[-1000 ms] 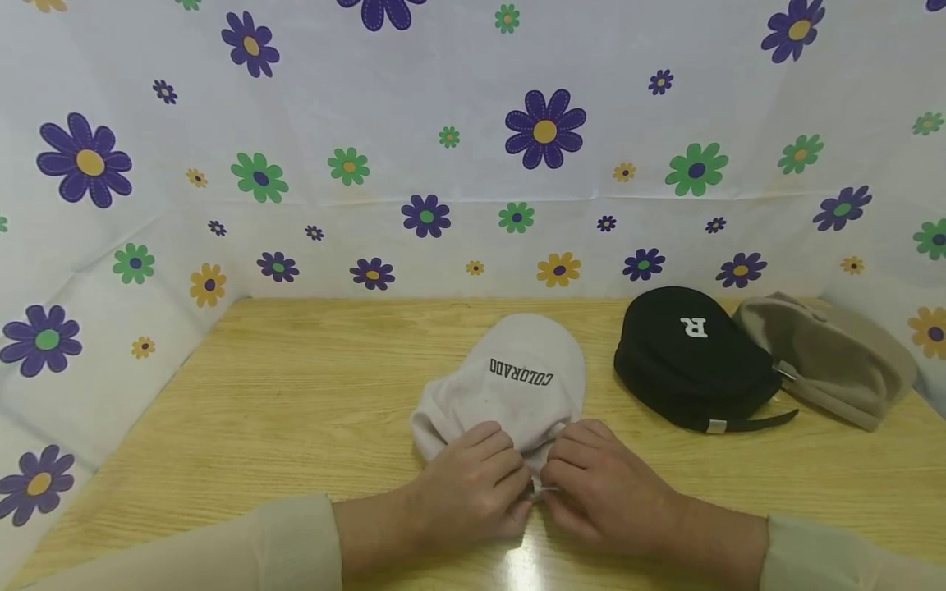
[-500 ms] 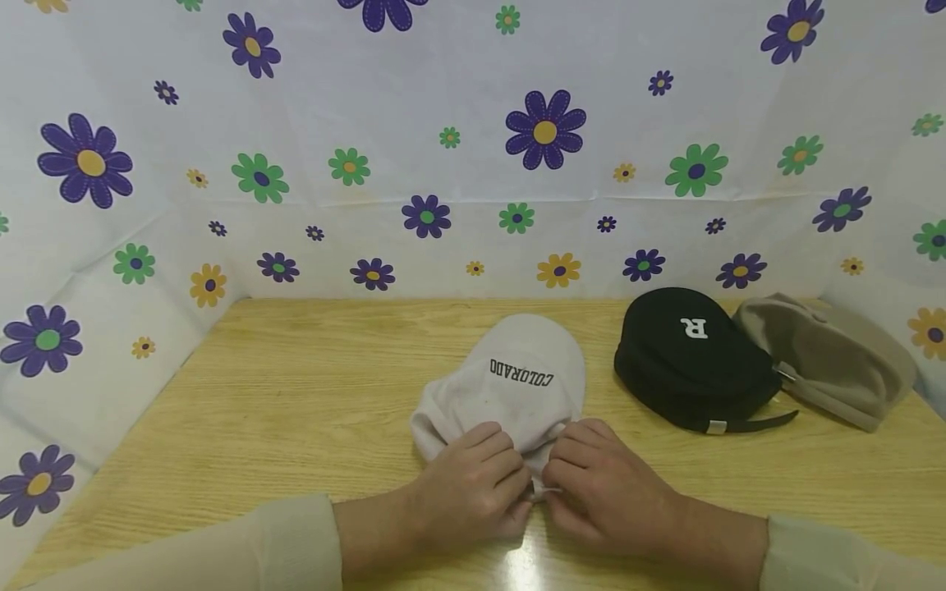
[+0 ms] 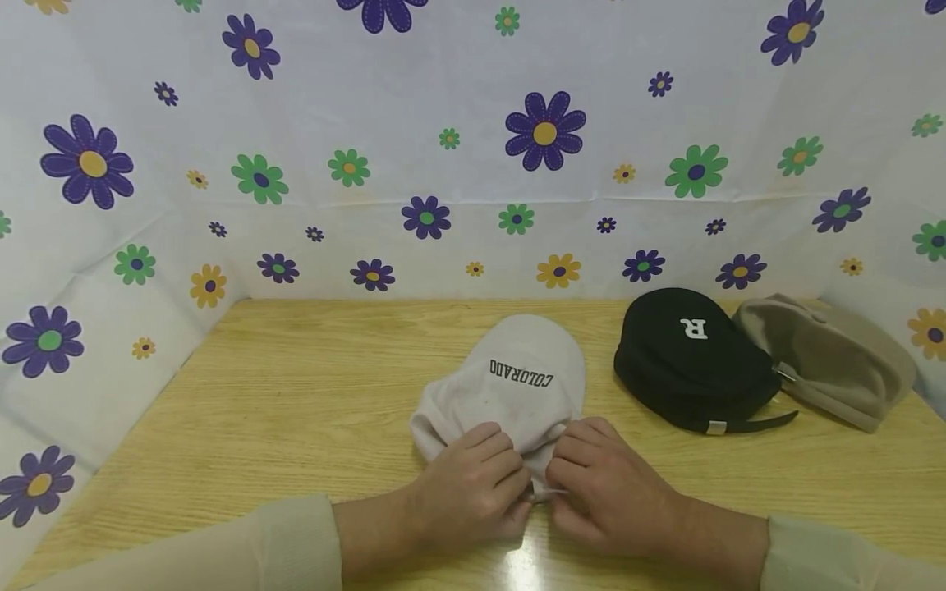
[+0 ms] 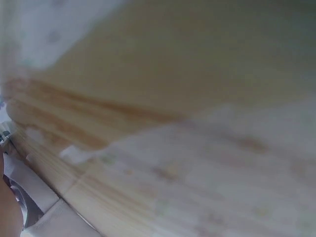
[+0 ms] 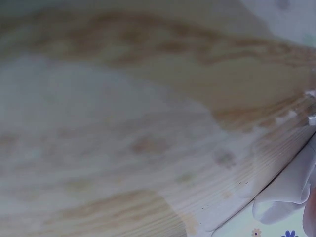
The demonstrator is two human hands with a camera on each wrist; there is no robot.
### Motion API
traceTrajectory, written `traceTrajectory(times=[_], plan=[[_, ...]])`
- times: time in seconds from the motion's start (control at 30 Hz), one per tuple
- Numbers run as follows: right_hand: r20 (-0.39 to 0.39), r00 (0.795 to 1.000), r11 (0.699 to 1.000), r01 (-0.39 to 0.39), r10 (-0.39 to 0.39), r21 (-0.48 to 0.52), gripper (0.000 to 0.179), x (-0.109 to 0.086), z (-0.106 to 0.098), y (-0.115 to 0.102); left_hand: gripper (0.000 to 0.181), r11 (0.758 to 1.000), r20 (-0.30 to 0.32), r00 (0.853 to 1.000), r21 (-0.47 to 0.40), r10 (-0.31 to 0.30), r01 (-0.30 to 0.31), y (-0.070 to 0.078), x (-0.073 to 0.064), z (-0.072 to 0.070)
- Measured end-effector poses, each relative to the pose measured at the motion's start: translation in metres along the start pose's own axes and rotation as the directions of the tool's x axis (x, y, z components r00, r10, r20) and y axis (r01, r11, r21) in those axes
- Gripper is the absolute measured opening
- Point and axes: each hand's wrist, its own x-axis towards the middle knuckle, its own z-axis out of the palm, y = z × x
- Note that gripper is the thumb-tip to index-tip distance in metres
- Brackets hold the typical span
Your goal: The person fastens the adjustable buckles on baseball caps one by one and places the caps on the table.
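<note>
A pale baseball cap (image 3: 526,349) with dark "COLORADO" lettering lies on the wooden table (image 3: 310,394), its brim pointing away from me. My left hand (image 3: 469,484) grips the cap's near back edge with curled fingers. Close beside it, my right hand (image 3: 613,488) pinches the other side of that edge. A thin pale strap end and a small dark bit show in the narrow gap between the hands; the fingertips and most of the closure are hidden. In the left wrist view, pale cap fabric (image 4: 54,217) shows at lower left; in the right wrist view, fabric (image 5: 284,200) appears at lower right.
To the right sits a black cap (image 3: 683,361) with a white "R" and a loose strap tail. Touching or nearly touching it is a tan cap (image 3: 842,353) at the table's right edge. A white flower-printed cloth (image 3: 458,90) hangs behind and at both sides.
My right hand has shifted very slightly to the right, so the gap between the hands is a little wider. The left hand and the caps stay put.
</note>
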Motion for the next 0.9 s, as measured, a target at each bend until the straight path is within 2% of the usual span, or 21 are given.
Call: traceTrajectory(times=[0.4, 0.63, 0.9], plan=[[-0.017, 1.0, 1.0, -0.01, 0.01, 0.004, 0.015, 0.0029, 0.0001, 0.0019, 0.014, 1.0, -0.004, 1.0, 0.009, -0.002, 0.002, -0.0022, -0.0014, -0.0029], [-0.045, 0.999, 1.0, -0.017, 0.018, 0.014, 0.016, 0.0032, -0.0018, 0.0034, 0.013, 1.0, -0.026, 0.999, 0.0, -0.02, 0.02, -0.0029, -0.0009, -0.0018], [0.062, 0.992, 0.993, -0.112, 0.111, 0.024, 0.018, -0.0003, -0.0042, 0.0022, 0.013, 0.999, 0.007, 1.0, -0.021, -0.028, 0.028, -0.0022, -0.0006, -0.0008]])
